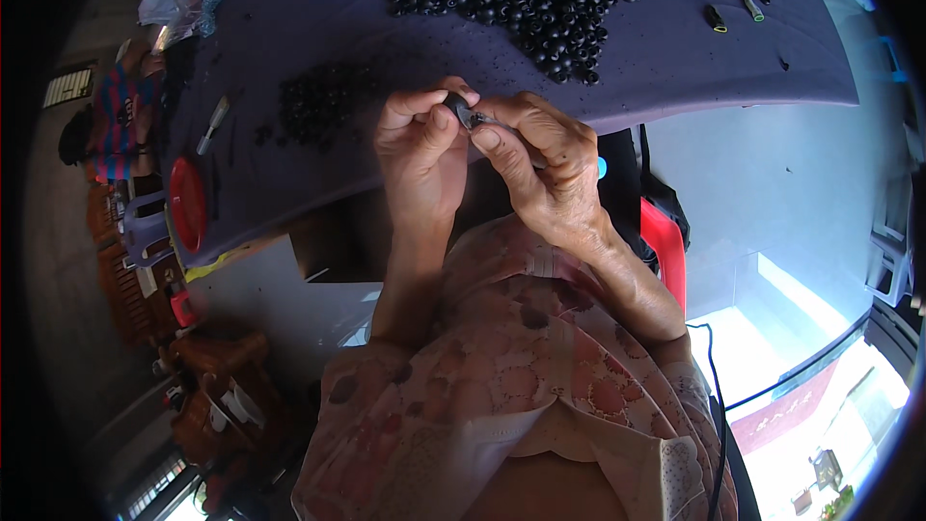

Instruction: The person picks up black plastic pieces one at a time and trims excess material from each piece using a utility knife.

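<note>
While the left hand's fingers [439,119] gripped a small, rounded black piece [453,104] at upper centre, the right hand [555,164] sat against it, grip unclear; uneven pressure could have slipped it onto the purple cloth-covered surface [309,0].

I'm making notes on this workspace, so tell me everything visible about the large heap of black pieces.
The large heap holds many small, rounded, somewhat glossy black pieces, some showing round openings; rubber or plastic by look. Jumbled densely on the purplish cloth, it narrows toward the person, and the picture cuts its far side. Neither the left hand nor right hand touches it.
</note>
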A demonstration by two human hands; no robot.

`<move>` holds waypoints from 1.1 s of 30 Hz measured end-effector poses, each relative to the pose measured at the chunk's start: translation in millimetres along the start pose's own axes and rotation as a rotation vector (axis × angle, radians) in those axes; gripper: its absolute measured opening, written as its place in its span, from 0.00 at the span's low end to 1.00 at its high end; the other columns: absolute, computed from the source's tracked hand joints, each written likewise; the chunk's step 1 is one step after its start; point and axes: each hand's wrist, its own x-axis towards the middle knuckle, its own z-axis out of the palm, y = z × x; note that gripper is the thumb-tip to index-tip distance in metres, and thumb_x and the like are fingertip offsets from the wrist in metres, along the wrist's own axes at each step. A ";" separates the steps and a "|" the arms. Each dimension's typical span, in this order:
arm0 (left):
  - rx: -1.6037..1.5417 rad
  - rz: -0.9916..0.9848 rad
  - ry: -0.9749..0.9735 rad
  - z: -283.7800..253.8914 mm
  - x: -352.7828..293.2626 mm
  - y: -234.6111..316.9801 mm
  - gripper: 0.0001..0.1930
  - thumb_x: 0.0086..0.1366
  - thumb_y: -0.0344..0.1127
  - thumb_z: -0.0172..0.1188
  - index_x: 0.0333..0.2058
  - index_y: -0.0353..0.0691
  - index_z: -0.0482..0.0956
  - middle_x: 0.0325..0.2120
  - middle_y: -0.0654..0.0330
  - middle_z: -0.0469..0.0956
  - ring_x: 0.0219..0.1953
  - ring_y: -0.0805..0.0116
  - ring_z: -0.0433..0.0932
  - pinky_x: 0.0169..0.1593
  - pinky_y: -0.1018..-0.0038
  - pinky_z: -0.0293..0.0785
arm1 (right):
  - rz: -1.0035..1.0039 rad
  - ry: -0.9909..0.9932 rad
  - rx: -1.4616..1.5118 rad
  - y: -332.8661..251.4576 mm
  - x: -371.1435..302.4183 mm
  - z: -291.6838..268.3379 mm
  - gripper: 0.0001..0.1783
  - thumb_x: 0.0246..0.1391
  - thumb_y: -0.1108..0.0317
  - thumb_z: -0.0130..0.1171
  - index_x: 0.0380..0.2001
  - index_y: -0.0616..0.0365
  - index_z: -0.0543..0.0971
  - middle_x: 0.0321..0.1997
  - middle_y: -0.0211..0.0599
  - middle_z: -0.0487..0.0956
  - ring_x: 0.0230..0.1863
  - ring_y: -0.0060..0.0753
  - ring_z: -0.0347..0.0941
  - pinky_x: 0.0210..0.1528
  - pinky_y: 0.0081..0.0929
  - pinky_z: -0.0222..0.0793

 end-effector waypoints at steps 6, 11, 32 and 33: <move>-0.001 0.007 0.023 -4.2 0.8 -1.3 0.07 0.54 0.24 0.56 0.33 0.39 0.74 0.34 0.53 0.74 0.37 0.67 0.72 0.41 0.74 0.71 | 0.017 -0.010 -0.008 3.2 0.7 2.9 0.07 0.48 0.72 0.55 0.31 0.65 0.76 0.24 0.36 0.75 0.24 0.22 0.70 0.27 0.17 0.65; 0.030 0.017 0.041 -5.4 0.3 -1.7 0.07 0.53 0.24 0.57 0.33 0.39 0.74 0.34 0.54 0.74 0.37 0.68 0.73 0.41 0.74 0.71 | -0.016 0.035 0.030 6.4 0.5 9.1 0.07 0.49 0.73 0.55 0.31 0.65 0.76 0.24 0.36 0.75 0.25 0.20 0.70 0.27 0.16 0.65; 0.077 0.078 0.056 -10.0 0.0 -6.8 0.07 0.54 0.22 0.55 0.33 0.38 0.74 0.33 0.51 0.75 0.34 0.69 0.74 0.40 0.75 0.70 | 0.071 0.075 0.034 5.9 2.3 14.7 0.08 0.50 0.72 0.54 0.33 0.65 0.76 0.28 0.34 0.77 0.29 0.16 0.68 0.33 0.14 0.65; 0.016 0.045 0.068 -10.9 0.7 -7.0 0.07 0.54 0.23 0.55 0.33 0.38 0.74 0.32 0.52 0.75 0.34 0.69 0.73 0.41 0.75 0.70 | 0.071 0.074 0.033 5.0 1.6 14.7 0.08 0.50 0.72 0.54 0.33 0.65 0.76 0.28 0.34 0.77 0.29 0.16 0.68 0.33 0.14 0.65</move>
